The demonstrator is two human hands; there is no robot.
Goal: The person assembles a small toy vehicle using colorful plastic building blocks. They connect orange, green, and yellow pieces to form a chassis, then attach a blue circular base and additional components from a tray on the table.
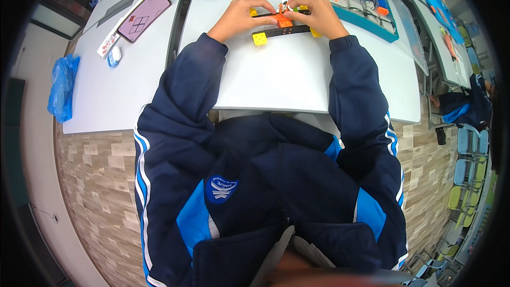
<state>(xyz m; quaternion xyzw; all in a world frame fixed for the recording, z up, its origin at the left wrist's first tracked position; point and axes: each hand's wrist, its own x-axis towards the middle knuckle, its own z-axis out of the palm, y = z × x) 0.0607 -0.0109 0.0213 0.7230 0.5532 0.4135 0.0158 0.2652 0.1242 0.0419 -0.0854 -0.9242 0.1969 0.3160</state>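
Head view: left hand and right hand pinch at the orange block, upper middle of frame, white figure between fingertips. Black beams and yellow blocks look joined already; centre seating, can't tell. Loose parts remain in teal case, upper right.

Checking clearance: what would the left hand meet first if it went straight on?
Probably the orange piece just right of the left hand; depth is unclear, so they may be touching.

Left hand, right hand on model (yellow-cornered)
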